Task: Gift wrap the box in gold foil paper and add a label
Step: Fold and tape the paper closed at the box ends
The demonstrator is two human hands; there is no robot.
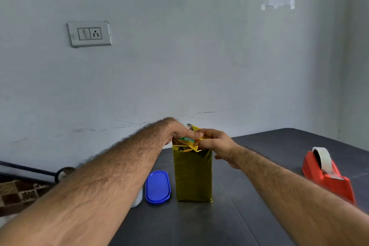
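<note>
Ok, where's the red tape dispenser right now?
The red plastic tape dispenser sits on the dark table at the right of the head view, beyond the right forearm and well apart from the gold foil-wrapped box.

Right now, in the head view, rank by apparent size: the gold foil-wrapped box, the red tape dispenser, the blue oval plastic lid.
1. Gold foil-wrapped box, tallest.
2. Red tape dispenser, though its lower end blurs toward the camera, so unsure against the box.
3. Blue oval plastic lid, clearly smallest.
</note>
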